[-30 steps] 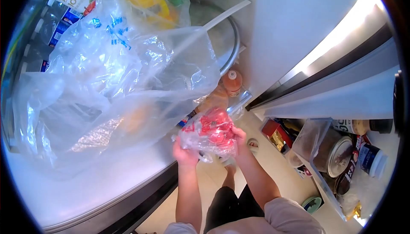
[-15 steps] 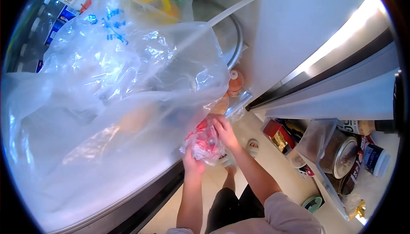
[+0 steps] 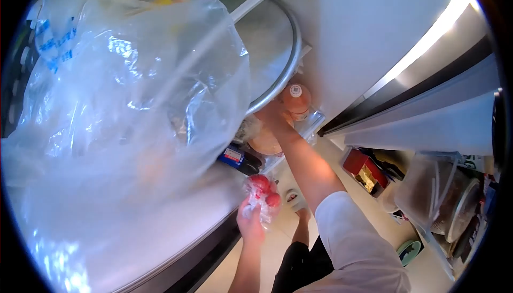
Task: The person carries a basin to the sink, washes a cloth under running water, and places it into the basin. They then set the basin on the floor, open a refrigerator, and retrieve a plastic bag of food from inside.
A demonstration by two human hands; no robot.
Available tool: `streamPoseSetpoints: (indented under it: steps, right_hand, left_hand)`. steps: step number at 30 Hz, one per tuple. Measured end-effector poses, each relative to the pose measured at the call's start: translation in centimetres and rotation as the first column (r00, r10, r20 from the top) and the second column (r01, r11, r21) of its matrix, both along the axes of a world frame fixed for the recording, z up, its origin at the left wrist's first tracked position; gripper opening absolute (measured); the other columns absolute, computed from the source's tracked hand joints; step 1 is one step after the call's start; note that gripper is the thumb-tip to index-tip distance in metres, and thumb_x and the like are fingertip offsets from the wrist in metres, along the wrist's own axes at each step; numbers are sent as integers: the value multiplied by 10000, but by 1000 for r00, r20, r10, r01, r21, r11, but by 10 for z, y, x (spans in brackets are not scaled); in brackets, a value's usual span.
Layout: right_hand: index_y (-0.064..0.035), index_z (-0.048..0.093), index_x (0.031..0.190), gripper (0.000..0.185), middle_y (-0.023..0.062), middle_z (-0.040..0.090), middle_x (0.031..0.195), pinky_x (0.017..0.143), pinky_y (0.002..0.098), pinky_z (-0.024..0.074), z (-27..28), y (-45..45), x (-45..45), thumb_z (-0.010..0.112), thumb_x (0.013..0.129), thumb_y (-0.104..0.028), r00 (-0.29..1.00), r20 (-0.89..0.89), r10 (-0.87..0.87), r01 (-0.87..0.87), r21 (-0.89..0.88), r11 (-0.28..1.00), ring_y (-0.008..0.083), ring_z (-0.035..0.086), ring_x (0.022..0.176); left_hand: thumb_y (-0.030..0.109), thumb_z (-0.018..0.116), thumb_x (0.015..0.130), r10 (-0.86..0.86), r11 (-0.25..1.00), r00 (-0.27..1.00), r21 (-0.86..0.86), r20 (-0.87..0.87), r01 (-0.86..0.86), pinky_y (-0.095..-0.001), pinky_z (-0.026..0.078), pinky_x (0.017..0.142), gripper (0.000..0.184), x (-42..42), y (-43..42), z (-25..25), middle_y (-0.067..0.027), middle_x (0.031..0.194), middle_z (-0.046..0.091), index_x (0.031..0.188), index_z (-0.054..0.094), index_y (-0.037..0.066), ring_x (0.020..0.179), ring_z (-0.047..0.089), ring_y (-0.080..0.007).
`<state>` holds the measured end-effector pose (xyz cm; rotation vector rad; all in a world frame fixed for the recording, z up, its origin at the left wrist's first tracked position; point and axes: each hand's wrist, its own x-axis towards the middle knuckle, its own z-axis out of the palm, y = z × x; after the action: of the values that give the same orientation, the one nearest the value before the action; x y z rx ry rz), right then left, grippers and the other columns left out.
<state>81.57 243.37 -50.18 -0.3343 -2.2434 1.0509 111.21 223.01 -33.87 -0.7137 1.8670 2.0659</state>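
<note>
My left hand (image 3: 251, 221) is closed around a crumpled clear plastic bag of red round pieces (image 3: 263, 190), held in front of the fridge's edge; I cannot make out their exact kind. My right hand (image 3: 271, 112) reaches into the fridge, under the curved rim of a glass shelf (image 3: 293, 52). Its fingers are hidden there, so any grip does not show. Close to it stand a bottle with orange-pink contents (image 3: 297, 102) and a pale tan round item (image 3: 265, 140). A dark bottle with a blue label (image 3: 233, 156) lies nearer the left hand.
A large translucent plastic bag (image 3: 133, 90) spreads over the left side of the fridge. On the right, the open door (image 3: 406, 138) carries a clear bin (image 3: 427, 180) with jars and packets. A red box (image 3: 366, 170) sits in the door too. A green round container (image 3: 409, 252) is lower down.
My right hand has left the bag of red pieces and moved up into the fridge. My left hand alone keeps the bag, slightly lower and further right. The blue-labelled bottle has come into view.
</note>
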Motion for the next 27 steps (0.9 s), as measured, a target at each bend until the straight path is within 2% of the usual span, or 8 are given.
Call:
streamPoseSetpoints:
  steps: [4, 7, 13, 15, 18, 22, 24, 27]
  right_hand:
    - [-8, 551, 1174, 451, 270, 597, 1102, 896, 582, 428, -15, -3, -19, 591, 861, -330, 994, -73, 77, -93, -256, 962, 474, 562, 1008]
    - [-17, 549, 1198, 467, 259, 601, 1100, 888, 586, 432, -28, -5, -24, 529, 905, -380, 1000, -3, -12, 10, -310, 951, 464, 567, 1009]
    - [-44, 466, 1369, 526, 221, 514, 1354, 955, 574, 424, 13, 9, -22, 435, 966, -381, 891, 444, -91, 78, 48, 996, 419, 497, 1217]
    - [-61, 414, 1432, 546, 194, 453, 1446, 997, 563, 414, -47, 1, -52, 404, 984, -372, 961, 242, -136, 108, 125, 986, 396, 443, 1304]
    - [-63, 420, 1424, 509, 162, 478, 1421, 1032, 492, 411, -24, 24, -57, 413, 995, -337, 891, 450, 53, 57, -226, 972, 344, 455, 1299]
    - [-73, 443, 1397, 472, 138, 508, 1363, 1019, 463, 426, 4, 37, -50, 436, 994, -319, 915, 385, 125, 90, -494, 865, 315, 481, 1258]
    - [-78, 454, 1383, 454, 126, 522, 1335, 1012, 449, 434, 14, 35, -44, 447, 993, -311, 947, 284, 148, 87, -673, 735, 300, 493, 1237]
    - [-86, 471, 1362, 426, 107, 544, 1292, 1002, 427, 446, 32, 25, -33, 464, 992, -298, 994, 30, 108, -10, -936, 353, 277, 512, 1206]
  left_hand:
    - [-29, 586, 891, -12, 999, 999, 33, 52, 10, -338, 464, 973, 408, 3, -2, 2, -135, 1198, 614, 1293, 520, -44, 1086, 603, -209]
    - [-29, 573, 891, -29, 999, 998, 41, 54, 27, -342, 463, 976, 392, 4, -4, 2, -136, 1190, 619, 1280, 528, -48, 1084, 605, -212]
    - [-36, 581, 878, 13, 997, 995, 74, 97, -20, -351, 461, 981, 397, 9, -1, 12, -133, 1180, 625, 1273, 535, -47, 1078, 609, -217]
    - [-34, 582, 878, 8, 997, 996, 74, 84, -14, -353, 462, 980, 394, 11, -2, 14, -133, 1176, 626, 1269, 534, -45, 1075, 610, -217]
    - [-32, 581, 879, 29, 996, 997, 83, 71, -35, -353, 465, 976, 388, 13, -6, 12, -130, 1172, 625, 1264, 533, -42, 1068, 611, -217]
    - [-34, 578, 878, 46, 993, 997, 107, 58, -52, -351, 466, 971, 381, 17, -9, 9, -125, 1169, 621, 1256, 535, -35, 1067, 608, -216]
    - [-37, 575, 876, 64, 992, 996, 101, 62, -70, -350, 466, 972, 383, 18, -10, 6, -125, 1170, 618, 1257, 534, -31, 1069, 605, -217]
    - [-42, 572, 874, 79, 991, 994, 105, 74, -87, -348, 464, 972, 383, 21, -8, 6, -127, 1175, 612, 1255, 534, -26, 1074, 600, -218]
